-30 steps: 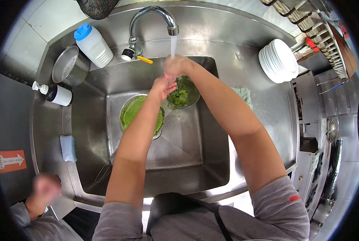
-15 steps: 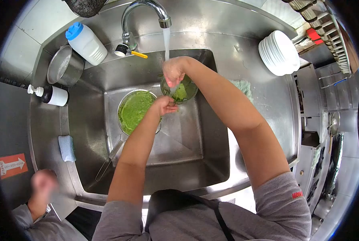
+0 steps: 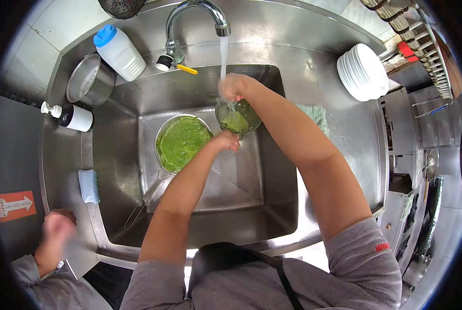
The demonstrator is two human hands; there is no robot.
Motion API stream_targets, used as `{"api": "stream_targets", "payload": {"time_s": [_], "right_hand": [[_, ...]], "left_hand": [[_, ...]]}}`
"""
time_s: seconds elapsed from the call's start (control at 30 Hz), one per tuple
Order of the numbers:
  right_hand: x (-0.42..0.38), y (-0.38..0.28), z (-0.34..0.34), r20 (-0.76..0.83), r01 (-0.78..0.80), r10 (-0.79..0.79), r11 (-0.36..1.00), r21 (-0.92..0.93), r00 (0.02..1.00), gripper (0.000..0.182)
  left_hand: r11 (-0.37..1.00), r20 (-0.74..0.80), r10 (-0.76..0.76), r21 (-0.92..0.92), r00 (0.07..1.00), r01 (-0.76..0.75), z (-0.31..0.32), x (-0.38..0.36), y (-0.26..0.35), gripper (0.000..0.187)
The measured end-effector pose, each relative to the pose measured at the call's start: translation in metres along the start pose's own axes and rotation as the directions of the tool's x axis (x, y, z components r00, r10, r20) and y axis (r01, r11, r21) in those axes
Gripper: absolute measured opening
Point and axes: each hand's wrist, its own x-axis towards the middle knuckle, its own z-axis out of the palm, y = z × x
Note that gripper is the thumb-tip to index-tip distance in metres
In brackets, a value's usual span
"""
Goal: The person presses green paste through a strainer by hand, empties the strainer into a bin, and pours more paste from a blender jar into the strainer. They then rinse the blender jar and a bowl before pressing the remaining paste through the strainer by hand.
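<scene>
Water runs from the faucet [image 3: 223, 30] onto my right hand [image 3: 233, 87], which is closed above the far rim of a glass bowl [image 3: 251, 116]. Whether that hand holds anything is too small to tell. Green pulp [image 3: 235, 122] lies in the bowl. At the bowl's near edge is my left hand [image 3: 228, 140], fingers curled against the rim. Left of it, a round strainer [image 3: 159, 166] full of green mash [image 3: 183, 143] rests in the sink [image 3: 225, 181], its handle slanting toward the near left.
Around the sink are a metal pot [image 3: 91, 82], a blue-capped jug [image 3: 121, 54], a pump bottle [image 3: 76, 118], a blue sponge [image 3: 89, 186], a green cloth [image 3: 313, 116] and stacked white plates [image 3: 362, 72]. Another person's hand [image 3: 50, 248] is at the lower left.
The view has shifted slightly. My right hand has lifted a little from the green pulp toward the water stream, and my left fingers have curled in more at the bowl's edge.
</scene>
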Motion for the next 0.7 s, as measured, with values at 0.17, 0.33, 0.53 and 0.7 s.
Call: {"api": "stream_targets", "payload": {"time_s": [0.17, 0.33, 0.53, 0.7], "right_hand": [[0.008, 0.009, 0.003, -0.124, 0.179, -0.190, 0.979, -0.095, 0.974, 0.015], [-0.019, 0.004, -0.008, -0.142, 0.190, -0.137, 0.857, 0.480, 0.980, 0.017], [-0.051, 0.022, -0.003, -0.310, 0.229, -0.109, 0.896, 0.382, 0.945, 0.021], [-0.093, 0.077, 0.040, -0.392, 0.292, -0.325, 0.946, -0.143, 0.861, 0.024]], "left_hand": [[0.917, 0.066, -0.199, 0.364, 0.978, 0.162, -0.014, -0.018, 0.020, 0.036], [0.948, -0.321, 0.209, -0.166, 0.924, -0.272, -0.076, -0.015, 0.045, 0.020], [0.791, -0.118, 0.224, -0.558, 0.967, -0.251, -0.080, -0.027, 0.084, 0.027], [0.967, -0.233, 0.193, -0.119, 0.953, -0.225, -0.082, -0.042, 0.091, 0.026]]}}
